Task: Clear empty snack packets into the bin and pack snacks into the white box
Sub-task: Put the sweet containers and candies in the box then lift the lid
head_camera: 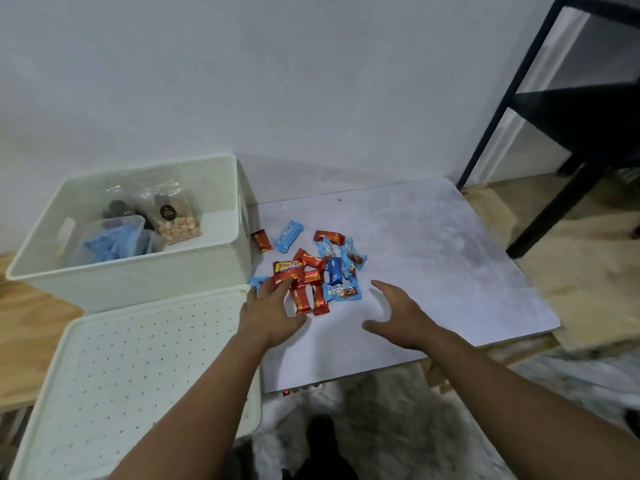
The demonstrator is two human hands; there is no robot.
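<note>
Just ahead of both hands, on the pale marbled board (433, 244), lies a loose heap of small wrapped snacks (317, 271), red bars and blue packets overlapping one another. The left hand (270, 311) rests at the near-left edge of the heap, fingers spread and touching the red wrappers but not yet closed round any of them; the right hand (398, 317) hovers open and empty just right of the heap, palm turned inward as though to corral it. Two strays, a red bar (262, 240) and a blue packet (288, 236), lie beyond the left hand's fingertips, close to the wall of the white box (138, 271). That box stands forward and left of the left hand and already holds clear bags and blue packets; its dotted lid (138, 368) lies under the left forearm. These wrappers look light, glossy and slippery, likely to slide and crinkle rather than resist, so scooping several between both palms, pressing in from the sides, seems surer than pinching single ends. No bin is in view.
</note>
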